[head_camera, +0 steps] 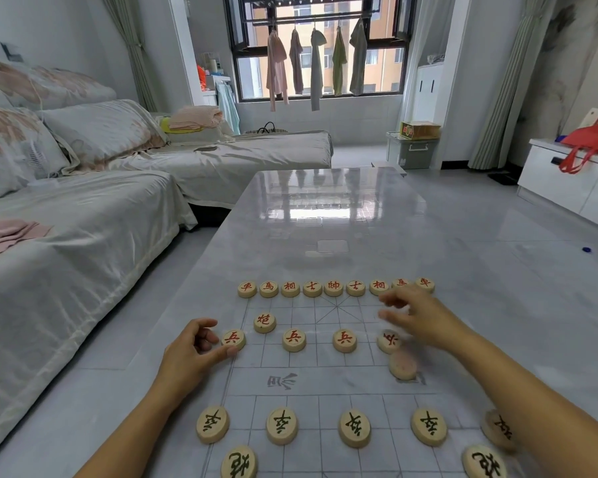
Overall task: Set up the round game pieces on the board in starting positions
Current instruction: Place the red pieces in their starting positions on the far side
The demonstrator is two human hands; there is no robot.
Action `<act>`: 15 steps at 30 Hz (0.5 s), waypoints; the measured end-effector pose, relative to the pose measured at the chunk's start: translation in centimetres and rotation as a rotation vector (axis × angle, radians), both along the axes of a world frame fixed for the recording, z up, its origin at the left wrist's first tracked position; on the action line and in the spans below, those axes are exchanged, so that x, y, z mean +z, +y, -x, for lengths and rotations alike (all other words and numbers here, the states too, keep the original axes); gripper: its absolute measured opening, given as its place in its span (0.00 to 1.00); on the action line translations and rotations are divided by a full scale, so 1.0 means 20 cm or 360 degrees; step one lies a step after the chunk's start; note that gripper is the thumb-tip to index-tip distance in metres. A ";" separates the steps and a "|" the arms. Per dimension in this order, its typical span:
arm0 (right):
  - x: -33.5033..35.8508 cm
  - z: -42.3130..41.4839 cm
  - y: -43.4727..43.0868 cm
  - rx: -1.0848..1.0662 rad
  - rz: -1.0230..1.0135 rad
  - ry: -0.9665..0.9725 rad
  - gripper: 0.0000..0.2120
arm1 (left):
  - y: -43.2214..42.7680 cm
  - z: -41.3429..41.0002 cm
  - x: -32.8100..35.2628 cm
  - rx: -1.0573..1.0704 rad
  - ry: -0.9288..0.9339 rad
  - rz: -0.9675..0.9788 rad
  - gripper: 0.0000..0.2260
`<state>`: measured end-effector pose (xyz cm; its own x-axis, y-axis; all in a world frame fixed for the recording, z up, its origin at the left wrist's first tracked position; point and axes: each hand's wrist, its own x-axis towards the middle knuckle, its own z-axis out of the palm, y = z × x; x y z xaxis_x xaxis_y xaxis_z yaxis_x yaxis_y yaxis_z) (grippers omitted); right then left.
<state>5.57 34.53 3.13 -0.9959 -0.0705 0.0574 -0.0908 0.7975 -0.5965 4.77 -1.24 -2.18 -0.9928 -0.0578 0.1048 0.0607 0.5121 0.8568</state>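
Wooden 兵 piece (233, 339) pinched by left hand (190, 353) | right hand (418, 319) blurred, grip unclear

Beyond my hands I see a glossy pale grey marble-look table (325, 215) stretching away. Left of my left hand sits a long sofa under a wrinkled off-white cover (94, 215). Far ahead, shirts hang on a rail at a black-framed window (320, 46). Right of my right hand stands a low white cabinet (573, 181) with a red cloth bag (591, 141).
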 end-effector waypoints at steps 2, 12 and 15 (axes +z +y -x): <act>0.01 -0.02 0.11 -0.0101 0.0002 -0.0013 0.14 | 0.00 0.00 0.01 0.0000 -0.0008 -0.0009 0.21; -0.10 -0.09 0.10 -0.0088 -0.0106 -0.0075 0.10 | 0.22 -0.06 0.18 0.0001 0.0468 0.0427 0.16; -0.09 -0.05 0.03 -0.0002 -0.0218 -0.0134 0.16 | 0.43 -0.08 0.22 -0.0424 0.0463 0.0739 0.14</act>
